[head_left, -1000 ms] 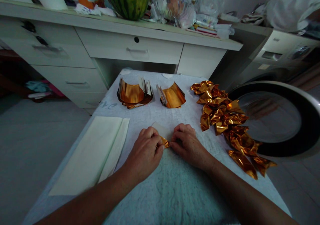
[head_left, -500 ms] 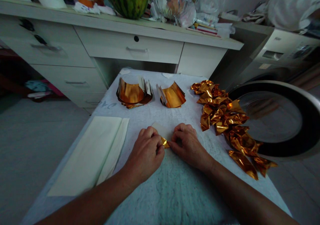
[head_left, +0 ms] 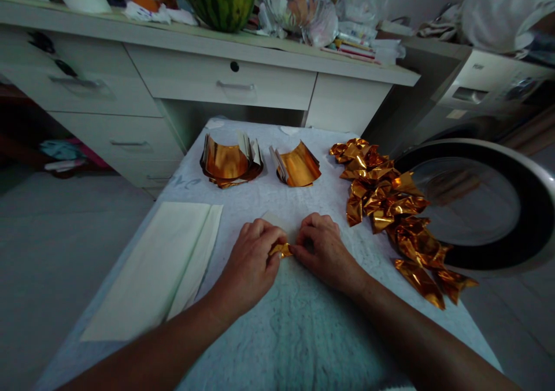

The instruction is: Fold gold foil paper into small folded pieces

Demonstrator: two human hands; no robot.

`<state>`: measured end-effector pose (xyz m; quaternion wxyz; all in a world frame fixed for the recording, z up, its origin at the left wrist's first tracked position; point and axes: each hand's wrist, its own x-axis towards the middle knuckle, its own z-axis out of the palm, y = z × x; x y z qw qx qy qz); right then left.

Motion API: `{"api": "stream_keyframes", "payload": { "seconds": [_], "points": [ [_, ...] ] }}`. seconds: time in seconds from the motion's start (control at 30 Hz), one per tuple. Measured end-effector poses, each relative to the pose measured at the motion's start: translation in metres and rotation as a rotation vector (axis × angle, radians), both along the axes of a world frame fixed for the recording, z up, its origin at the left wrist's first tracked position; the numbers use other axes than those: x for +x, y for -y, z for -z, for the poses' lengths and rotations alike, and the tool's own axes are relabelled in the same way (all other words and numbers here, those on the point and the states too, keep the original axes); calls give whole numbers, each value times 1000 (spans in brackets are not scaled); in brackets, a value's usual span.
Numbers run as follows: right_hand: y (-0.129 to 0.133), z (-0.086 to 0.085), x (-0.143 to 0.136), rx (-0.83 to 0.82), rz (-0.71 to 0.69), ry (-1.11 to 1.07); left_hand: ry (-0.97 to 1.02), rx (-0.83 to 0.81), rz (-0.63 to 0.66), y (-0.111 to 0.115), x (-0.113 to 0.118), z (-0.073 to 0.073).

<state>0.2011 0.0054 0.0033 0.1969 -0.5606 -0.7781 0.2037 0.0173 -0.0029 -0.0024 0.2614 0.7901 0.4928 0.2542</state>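
The watermelon (head_left: 219, 0) is striped in dark and lighter green. Copper-gold is seen on the crumpled foil pieces (head_left: 384, 203); the tabletop (head_left: 321, 321) is tinted, apparently, pale blue-green.

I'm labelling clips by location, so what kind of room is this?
Probably a lived-in home room, perhaps a kitchen or utility area: a watermelon on a cluttered counter, beside a front-loading washing machine.

**Head camera peers down over tabletop**

Near and above, the one view looks forward and down from the wearer's head onto the left hand (head_left: 254, 258), right hand (head_left: 327, 252) and table (head_left: 321, 333), with the drawer cabinet (head_left: 186, 76) farther off.
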Motion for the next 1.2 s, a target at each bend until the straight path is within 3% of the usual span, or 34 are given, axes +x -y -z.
{"api": "stream_keyframes", "payload": {
  "seconds": [0.43, 0.83, 1.2],
  "points": [
    [2, -3, 0, -19, -19, 21, 8, -23, 15, -1, -1, 1],
    [9, 2, -6, 89, 20, 139, 17, 1, 36, -3, -1, 2],
    [9, 8, 0, 135, -23, 60, 2, -27, 60, -4, -2, -1]
  ]
}}
